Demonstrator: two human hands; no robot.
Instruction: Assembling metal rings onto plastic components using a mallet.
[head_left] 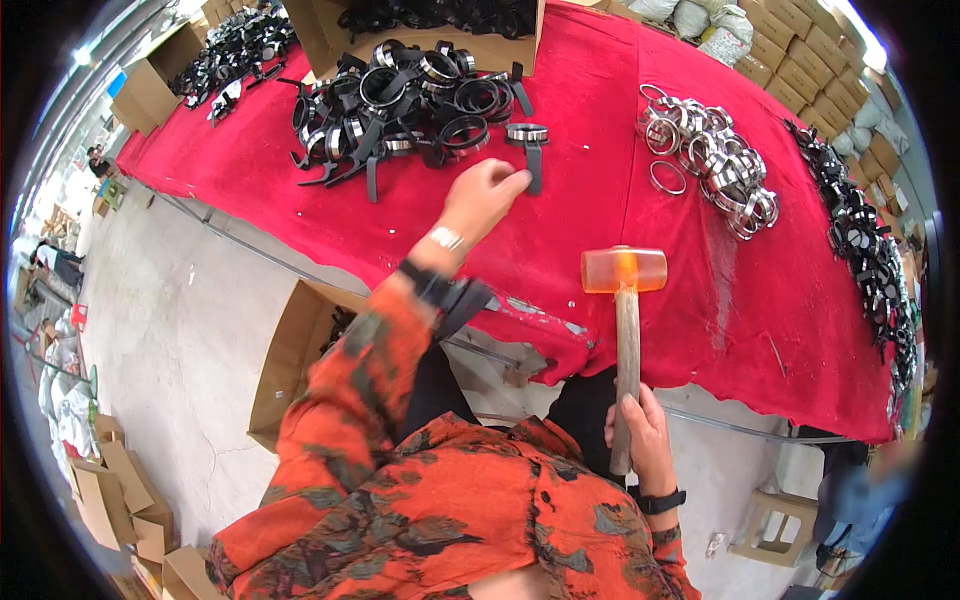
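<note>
The person's right hand [648, 432] is clamped around the wooden handle of a mallet [627, 340], its translucent orange head up over the near edge of the red-covered desk [575, 185]. The left hand [485, 200] has its fingers bent at the black tail of a ringed part [534, 168]; whether they grip it cannot be told. That part lies on the desk just right of a heap of black-and-silver parts [400, 105]. Bare metal rings [715, 155] lie farther right.
</note>
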